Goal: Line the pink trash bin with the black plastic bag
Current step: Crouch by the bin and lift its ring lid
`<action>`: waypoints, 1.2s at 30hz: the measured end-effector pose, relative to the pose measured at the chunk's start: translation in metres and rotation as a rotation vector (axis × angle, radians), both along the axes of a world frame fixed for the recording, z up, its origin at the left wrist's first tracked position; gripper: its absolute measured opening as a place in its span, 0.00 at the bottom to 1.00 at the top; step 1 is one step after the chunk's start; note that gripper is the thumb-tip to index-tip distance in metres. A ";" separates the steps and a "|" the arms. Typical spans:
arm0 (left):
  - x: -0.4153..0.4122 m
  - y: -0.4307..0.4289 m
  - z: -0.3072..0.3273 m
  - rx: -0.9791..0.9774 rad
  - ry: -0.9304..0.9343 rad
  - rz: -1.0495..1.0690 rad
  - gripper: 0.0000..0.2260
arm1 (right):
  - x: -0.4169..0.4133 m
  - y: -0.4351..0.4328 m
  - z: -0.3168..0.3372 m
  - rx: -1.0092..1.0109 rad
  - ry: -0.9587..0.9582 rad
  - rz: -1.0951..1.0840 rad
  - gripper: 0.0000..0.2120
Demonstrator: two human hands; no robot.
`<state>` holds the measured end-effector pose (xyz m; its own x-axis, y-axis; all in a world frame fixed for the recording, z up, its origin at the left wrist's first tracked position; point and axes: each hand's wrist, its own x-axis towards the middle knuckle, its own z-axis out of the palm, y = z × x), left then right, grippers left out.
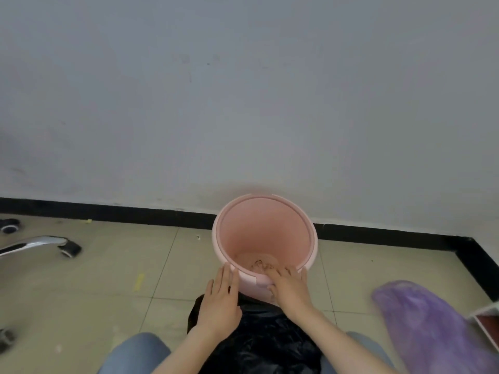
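Note:
The pink trash bin [263, 230] stands upright on the tiled floor near the wall, its mouth uncovered with a bit of debris at the bottom. A black plastic bag [259, 336] lies crumpled on the floor right in front of the bin, between my knees. My left hand [220, 300] rests flat with fingers extended against the bin's near left side, over the bag. My right hand [290, 287] grips the bin's near rim, fingertips curled over the edge and thumb on the outside wall.
A black baseboard [108, 213] runs along the grey wall behind the bin. A chrome office-chair leg with casters [40, 245] sits at the left. A purple plastic bag [432, 325] lies at the right, beside a white-edged box corner [488, 322].

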<state>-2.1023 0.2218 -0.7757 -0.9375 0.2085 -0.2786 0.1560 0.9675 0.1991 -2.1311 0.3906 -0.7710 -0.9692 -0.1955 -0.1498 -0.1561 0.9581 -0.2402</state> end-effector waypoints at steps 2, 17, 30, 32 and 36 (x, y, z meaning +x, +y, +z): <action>-0.001 0.003 0.000 0.041 -0.021 0.036 0.33 | 0.000 0.000 0.003 -0.048 0.002 0.010 0.20; -0.009 0.015 0.017 0.028 0.026 0.088 0.29 | -0.083 0.015 0.150 -0.353 0.150 0.065 0.16; -0.012 0.008 0.011 0.038 0.014 0.071 0.31 | -0.185 -0.018 0.203 -0.078 0.456 -0.016 0.23; -0.012 0.007 0.012 0.028 0.008 0.061 0.31 | -0.189 -0.013 0.201 -0.049 0.297 0.011 0.31; -0.011 0.007 0.012 0.006 -0.004 0.039 0.31 | -0.193 0.006 0.199 -0.004 0.224 0.001 0.40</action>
<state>-2.1137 0.2286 -0.7635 -0.9437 0.1735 -0.2815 0.1173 0.9716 0.2055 -2.3238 0.3963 -0.5723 -0.9780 -0.1966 0.0698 -0.2069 0.9571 -0.2029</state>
